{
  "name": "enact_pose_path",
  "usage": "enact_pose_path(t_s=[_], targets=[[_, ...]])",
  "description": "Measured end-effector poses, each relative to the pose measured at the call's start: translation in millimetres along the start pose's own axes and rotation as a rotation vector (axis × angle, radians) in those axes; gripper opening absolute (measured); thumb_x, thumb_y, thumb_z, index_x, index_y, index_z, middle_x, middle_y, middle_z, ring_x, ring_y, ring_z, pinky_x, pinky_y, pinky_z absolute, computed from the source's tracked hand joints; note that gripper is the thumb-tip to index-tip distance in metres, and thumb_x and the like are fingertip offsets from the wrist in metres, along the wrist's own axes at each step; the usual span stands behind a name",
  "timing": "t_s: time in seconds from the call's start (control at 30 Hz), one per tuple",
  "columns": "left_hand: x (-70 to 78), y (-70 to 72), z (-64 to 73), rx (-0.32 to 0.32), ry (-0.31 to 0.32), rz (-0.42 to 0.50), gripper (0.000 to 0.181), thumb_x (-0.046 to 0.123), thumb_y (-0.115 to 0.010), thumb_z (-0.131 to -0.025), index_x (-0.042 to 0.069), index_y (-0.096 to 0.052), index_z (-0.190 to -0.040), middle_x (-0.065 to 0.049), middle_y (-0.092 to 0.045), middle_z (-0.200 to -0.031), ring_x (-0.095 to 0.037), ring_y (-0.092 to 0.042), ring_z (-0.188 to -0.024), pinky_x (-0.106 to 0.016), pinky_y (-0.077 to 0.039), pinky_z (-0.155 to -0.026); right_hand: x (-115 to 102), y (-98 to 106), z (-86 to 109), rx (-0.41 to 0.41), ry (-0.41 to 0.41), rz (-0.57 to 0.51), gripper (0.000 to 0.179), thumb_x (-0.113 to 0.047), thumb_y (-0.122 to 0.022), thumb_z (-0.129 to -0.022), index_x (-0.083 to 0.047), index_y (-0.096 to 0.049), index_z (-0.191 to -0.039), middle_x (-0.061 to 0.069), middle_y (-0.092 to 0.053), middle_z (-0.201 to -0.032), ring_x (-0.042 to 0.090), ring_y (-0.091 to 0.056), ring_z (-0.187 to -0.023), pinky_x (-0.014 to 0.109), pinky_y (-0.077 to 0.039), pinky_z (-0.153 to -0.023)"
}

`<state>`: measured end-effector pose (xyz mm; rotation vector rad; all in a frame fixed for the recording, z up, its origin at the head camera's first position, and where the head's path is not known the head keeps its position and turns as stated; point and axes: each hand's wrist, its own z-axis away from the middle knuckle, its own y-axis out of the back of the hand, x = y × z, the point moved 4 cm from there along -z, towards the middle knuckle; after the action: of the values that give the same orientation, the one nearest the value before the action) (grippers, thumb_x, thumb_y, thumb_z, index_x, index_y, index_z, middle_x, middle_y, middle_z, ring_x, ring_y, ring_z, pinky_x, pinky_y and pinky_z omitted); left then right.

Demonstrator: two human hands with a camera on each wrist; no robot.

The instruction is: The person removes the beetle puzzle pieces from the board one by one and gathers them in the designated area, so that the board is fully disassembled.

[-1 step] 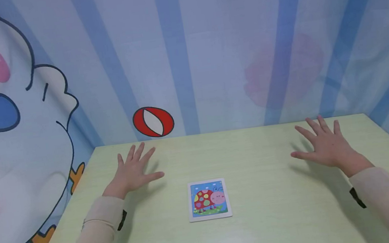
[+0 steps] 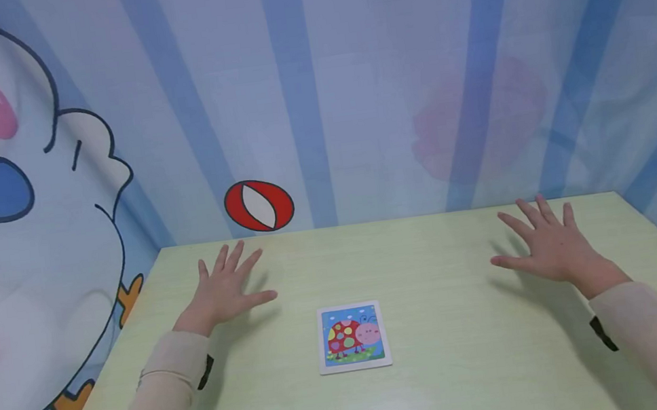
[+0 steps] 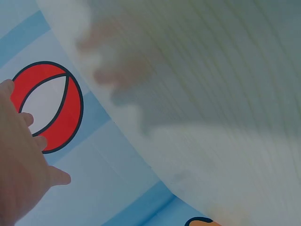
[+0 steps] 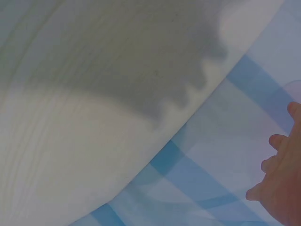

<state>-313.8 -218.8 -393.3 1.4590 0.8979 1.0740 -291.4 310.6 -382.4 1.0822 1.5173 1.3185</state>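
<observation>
No visible chg vs a mo ago: L hand [image 2: 223, 296] & R hand [image 2: 556, 251] both splayed wide, holding nothing, above bench [image 2: 438, 342] at far L & far R. Ladybug card [image 2: 352, 337] lies flat btwn them, a bit nearer, untouched; prob no handling underway yet.

Card [image 2: 352, 337] on table [image 2: 431, 288] (left of centre), backdrop [image 2: 376, 90] behind

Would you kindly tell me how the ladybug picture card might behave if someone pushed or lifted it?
The ladybug picture card is probably stiff, since its outline looks straight and uncurled. Lying flat on the table, it seems more apt to slide than roll or tip. Its low edge may make it awkward to pinch up.
</observation>
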Motion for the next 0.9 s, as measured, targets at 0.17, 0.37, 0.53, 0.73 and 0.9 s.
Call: enact_pose_path(t_s=[0.17,0.37,0.53,0.73,0.9], targets=[[1.4,0.6,1.6,0.002,0.009,-0.004,0.09,0.065,-0.058,-0.083,0.018,-0.026,-0.154,-0.019,-0.011,-0.16,-0.047,-0.006,-0.144,-0.075,0.003,-0.104,-1.2,0.5,-1.5,0.002,0.003,-0.017,0.094,-0.069,-0.053,-0.084,-0.008,-0.029,-0.151,0.03,-0.014,-0.155,0.053,0.0,-0.141,0.076,0.005,-0.102],[5.8,3.7,3.9,0.01,0.005,-0.009,0.09,0.065,-0.058,-0.083,0.019,-0.027,-0.153,-0.02,-0.012,-0.16,-0.048,-0.007,-0.143,-0.076,0.002,-0.104,-4.0,3.5,-4.0,-0.001,0.004,-0.024,0.095,-0.07,-0.053,-0.083,-0.008,-0.028,-0.151,0.029,-0.013,-0.155,0.053,0.001,-0.142,0.075,0.006,-0.103],[10.1,7.3,5.1,0.022,0.002,0.007,0.09,0.065,-0.059,-0.083,0.019,-0.026,-0.153,-0.02,-0.012,-0.159,-0.047,-0.007,-0.143,-0.075,0.002,-0.104,-10.3,11.3,-7.0,0.009,0.014,-0.017,0.094,-0.069,-0.054,-0.084,-0.007,-0.029,-0.151,0.027,-0.013,-0.156,0.051,0.0,-0.142,0.074,0.004,-0.104],[14.5,5.2,5.9,0.046,-0.004,0.015,0.09,0.066,-0.057,-0.083,0.019,-0.026,-0.154,-0.017,-0.014,-0.16,-0.043,-0.009,-0.145,-0.074,0.0,-0.106,-26.4,22.4,-12.8,0.028,0.071,-0.101,0.091,-0.063,-0.058,-0.085,-0.006,-0.03,-0.15,0.027,-0.015,-0.156,0.049,0.002,-0.144,0.074,0.002,-0.104],[21.7,3.6,10.4,0.086,-0.005,0.022,0.089,0.065,-0.058,-0.083,0.018,-0.027,-0.153,-0.017,-0.019,-0.159,-0.041,-0.011,-0.145,-0.072,0.0,-0.107,-48.4,30.9,-19.5,0.033,0.143,-0.155,0.088,-0.06,-0.06,-0.086,-0.007,-0.03,-0.15,0.026,-0.015,-0.157,0.046,0.0,-0.145,0.071,0.002,-0.107]])
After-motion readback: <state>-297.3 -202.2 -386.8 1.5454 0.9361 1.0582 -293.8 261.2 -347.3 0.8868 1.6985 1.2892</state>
